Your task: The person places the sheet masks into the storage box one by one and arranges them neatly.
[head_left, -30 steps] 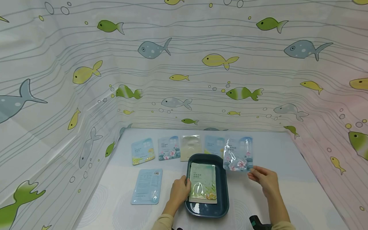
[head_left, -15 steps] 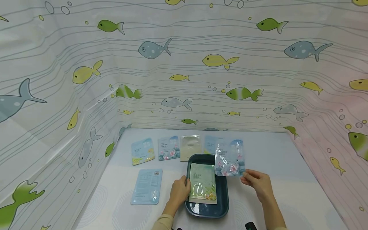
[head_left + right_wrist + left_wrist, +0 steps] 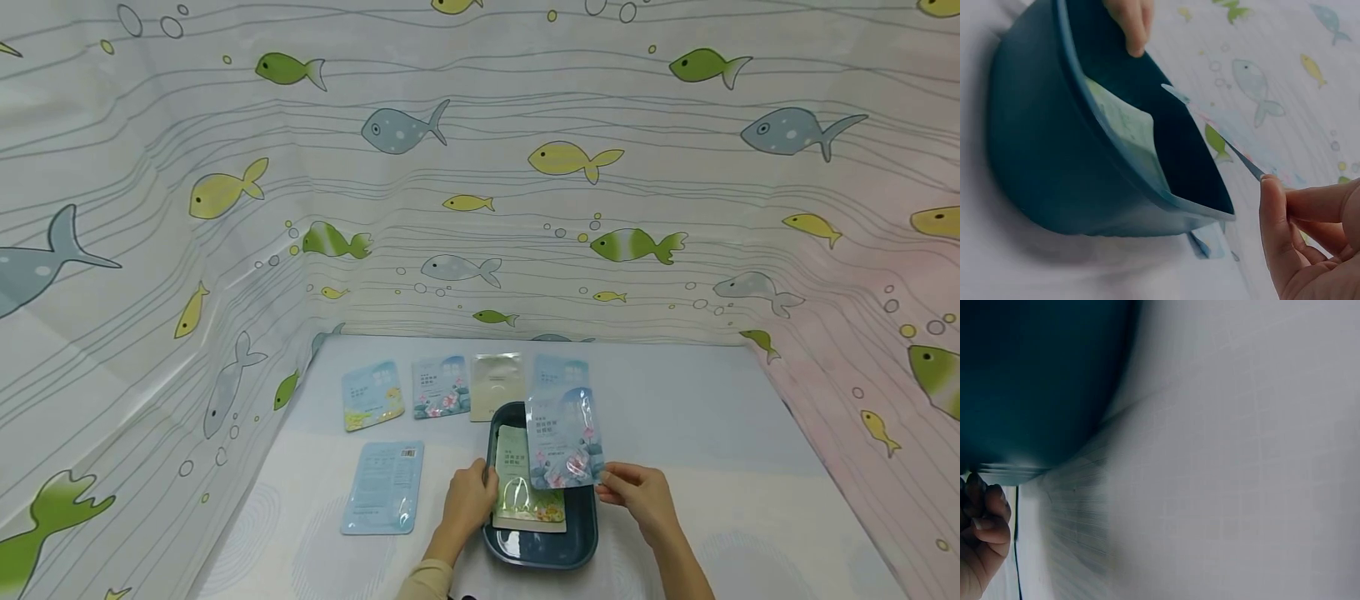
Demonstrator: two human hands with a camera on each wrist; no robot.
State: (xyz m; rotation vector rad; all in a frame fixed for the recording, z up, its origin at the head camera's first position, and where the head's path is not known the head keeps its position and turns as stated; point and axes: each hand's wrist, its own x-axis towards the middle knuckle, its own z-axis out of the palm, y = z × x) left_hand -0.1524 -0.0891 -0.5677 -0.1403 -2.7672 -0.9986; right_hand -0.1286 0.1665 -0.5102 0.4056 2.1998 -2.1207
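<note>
Change: the lotus sachet [image 3: 564,437], a second ago held up right of the tray [image 3: 588,533] over the back row, now hangs over the tray's right half, lower and nearer.
Right hand [image 3: 637,496]: pinches the sachet's lower right corner, thumb and fingers curled on it.
Left hand [image 3: 468,498]: unmoved, fingers curled over the tray's left rim.
Meaning: the carry looks nearly done; the sachet is not yet down.
In tray: a green sachet [image 3: 528,483] lies flat, partly covered by the held one.
Around: four sachets [image 3: 438,387] in a row behind the tray; a blue sachet [image 3: 384,486] lying left on the worktop [image 3: 750,500].
In the way: nothing between sachet and tray.
</note>
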